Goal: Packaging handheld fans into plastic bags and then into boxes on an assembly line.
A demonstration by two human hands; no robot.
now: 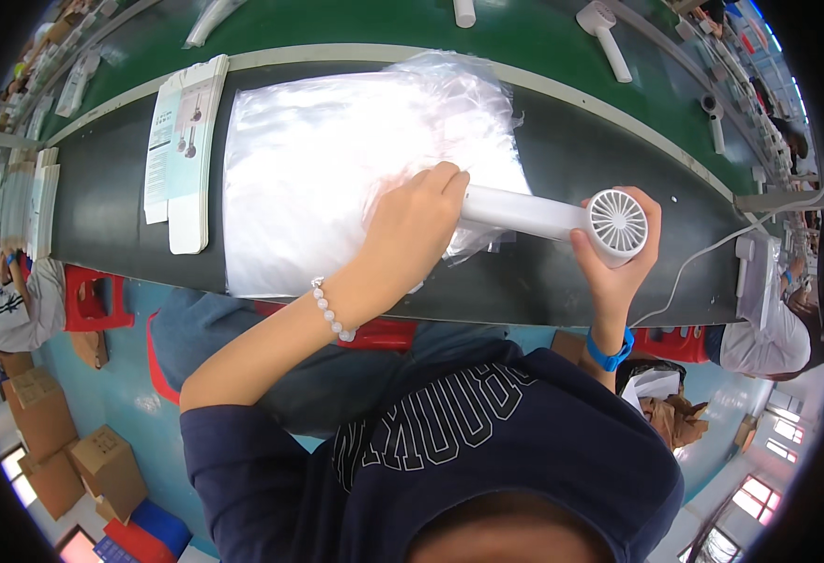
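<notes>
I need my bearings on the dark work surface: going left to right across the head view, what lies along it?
Stack of flat white printed cartons → pile of clear plastic bags → left hand on the handle of the white handheld fan → right hand gripping the fan's round grille head.

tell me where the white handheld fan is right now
In the head view the white handheld fan is right of centre over the dark belt, its head in the right hand, its handle gripped by the left hand beside the clear plastic bags.
</notes>
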